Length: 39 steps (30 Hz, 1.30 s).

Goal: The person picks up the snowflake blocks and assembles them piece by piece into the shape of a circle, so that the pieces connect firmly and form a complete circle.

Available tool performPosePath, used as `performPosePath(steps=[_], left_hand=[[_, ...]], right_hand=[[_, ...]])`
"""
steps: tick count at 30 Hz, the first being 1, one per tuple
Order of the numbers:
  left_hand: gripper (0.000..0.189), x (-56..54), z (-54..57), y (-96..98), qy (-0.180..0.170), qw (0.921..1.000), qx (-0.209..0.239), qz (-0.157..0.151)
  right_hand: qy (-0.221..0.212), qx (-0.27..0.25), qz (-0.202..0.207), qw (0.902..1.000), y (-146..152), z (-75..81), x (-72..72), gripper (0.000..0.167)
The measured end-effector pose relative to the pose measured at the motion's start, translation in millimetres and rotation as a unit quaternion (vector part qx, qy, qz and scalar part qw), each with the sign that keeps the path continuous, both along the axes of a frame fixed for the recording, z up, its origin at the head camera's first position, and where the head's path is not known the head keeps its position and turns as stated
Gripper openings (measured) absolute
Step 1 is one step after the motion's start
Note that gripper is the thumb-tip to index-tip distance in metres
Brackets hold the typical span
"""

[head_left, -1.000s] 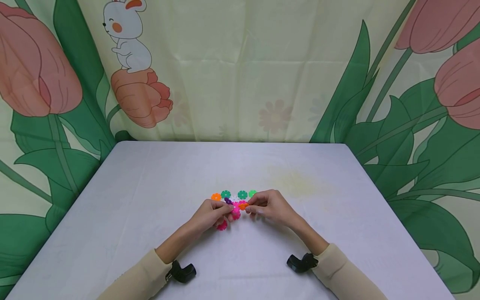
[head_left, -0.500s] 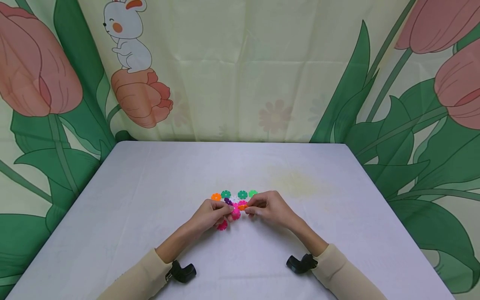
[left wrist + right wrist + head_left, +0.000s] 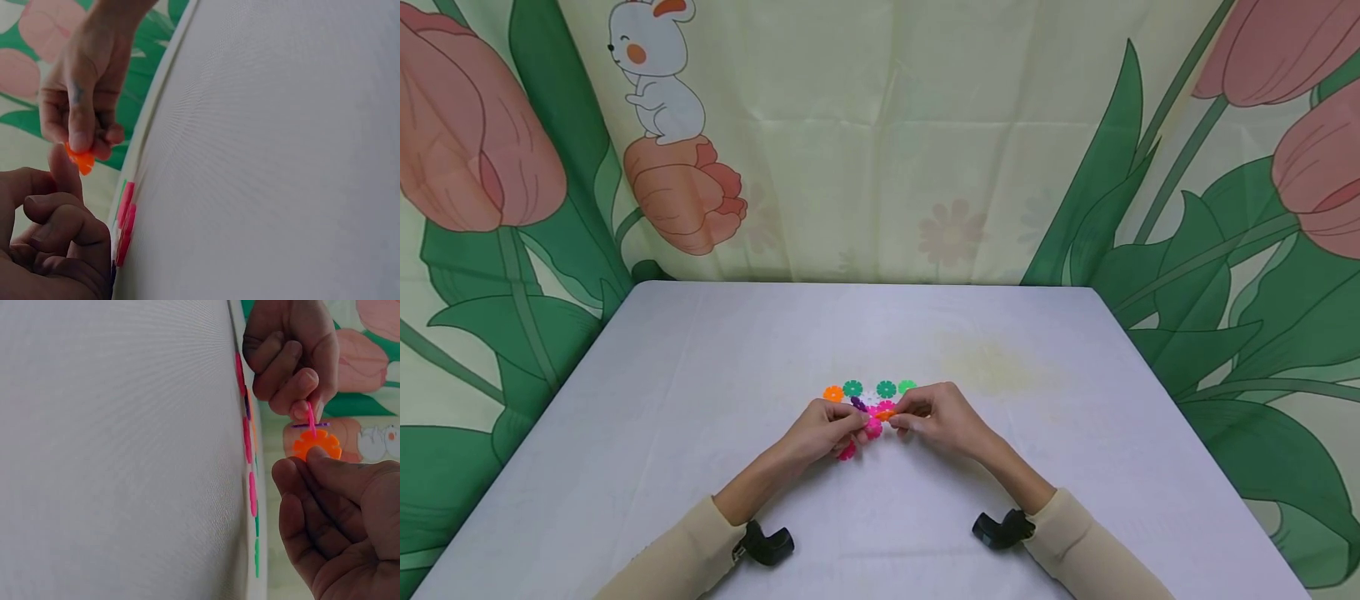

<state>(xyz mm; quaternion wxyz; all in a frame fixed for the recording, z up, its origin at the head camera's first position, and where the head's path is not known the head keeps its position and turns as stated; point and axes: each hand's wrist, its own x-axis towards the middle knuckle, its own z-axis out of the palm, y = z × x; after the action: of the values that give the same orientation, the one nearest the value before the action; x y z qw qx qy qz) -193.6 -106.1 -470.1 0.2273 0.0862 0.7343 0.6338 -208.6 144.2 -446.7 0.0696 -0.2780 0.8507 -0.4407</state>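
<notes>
Left hand [image 3: 826, 431] and right hand [image 3: 943, 417] meet just above the table. Thumb and fingers of the left hand pinch a pink notched snowflake disc [image 3: 312, 415], seen edge-on in the right wrist view. A purple disc [image 3: 300, 425] stands crosswise against the pink one, also edge-on. In the right hand, thumb and index finger pinch an orange snowflake disc [image 3: 317, 438]; its upper rim meets the pink disc's lower edge. Whether their notches interlock, I cannot tell. The left wrist view shows the orange disc [image 3: 82, 164] at the fingertips, while the pink one is hidden there.
Several loose discs lie around the hands on the white table [image 3: 700, 375]: orange [image 3: 832, 394], dark green [image 3: 852, 388], another green [image 3: 886, 389], light green [image 3: 907, 386], pink [image 3: 873, 428] and deep pink [image 3: 847, 452]. A printed curtain [image 3: 880, 167] hangs behind.
Both hands stay almost in place, still holding the pink and orange discs together. The purple piece has tilted slightly, and the left fingers have shifted a little rightward.
</notes>
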Motion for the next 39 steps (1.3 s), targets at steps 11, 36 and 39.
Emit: performPosePath(steps=[11, 36, 39], left_hand=[[0.032, -1.7, -1.8, 1.0, 0.010, 0.9999, -0.001, 0.006], [0.038, -0.7, 0.2, 1.6, -0.008, 0.9997, 0.006, 0.020], [0.037, -0.8, 0.0, 2.0, -0.014, 0.9992, 0.015, 0.035]], right_hand=[[0.003, 0.008, -0.015, 0.9998, -1.4, -1.7, 0.0, 0.006], [-0.006, -0.025, -0.045, 0.9986, -4.8, -3.3, 0.7, 0.007], [-0.012, -0.029, -0.040, 0.9987, -6.2, -3.2, 1.2, 0.008]])
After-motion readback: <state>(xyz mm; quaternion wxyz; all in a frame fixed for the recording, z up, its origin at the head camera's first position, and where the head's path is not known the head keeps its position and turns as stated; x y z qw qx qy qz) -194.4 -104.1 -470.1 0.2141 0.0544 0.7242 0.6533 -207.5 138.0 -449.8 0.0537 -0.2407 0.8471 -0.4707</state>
